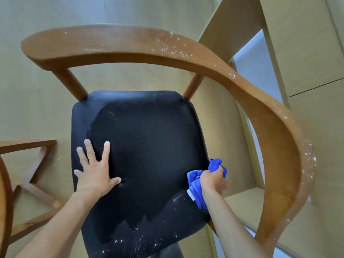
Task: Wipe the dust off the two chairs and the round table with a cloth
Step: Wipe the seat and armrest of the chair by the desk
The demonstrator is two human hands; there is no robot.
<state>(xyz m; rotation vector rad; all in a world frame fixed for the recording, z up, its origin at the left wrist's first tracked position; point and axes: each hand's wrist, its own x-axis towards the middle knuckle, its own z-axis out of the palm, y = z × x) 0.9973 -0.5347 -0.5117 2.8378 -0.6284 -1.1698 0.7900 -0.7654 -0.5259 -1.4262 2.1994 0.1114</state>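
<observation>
A wooden chair with a curved backrest (204, 58) and a black padded seat (149, 136) fills the view from above. White dust specks lie on the backrest's right side and on the seat's near edge; the seat's middle looks darker and wiped. My left hand (95, 170) presses flat on the seat's left side, fingers spread. My right hand (212, 180) grips a bunched blue cloth (197, 185) at the seat's right edge.
Wooden legs or a frame of another piece of furniture (35, 164) stand at the left on the pale floor. A brown curved wooden edge (5, 192) shows at the far left. Pale panels and a wall rise at the right behind the backrest.
</observation>
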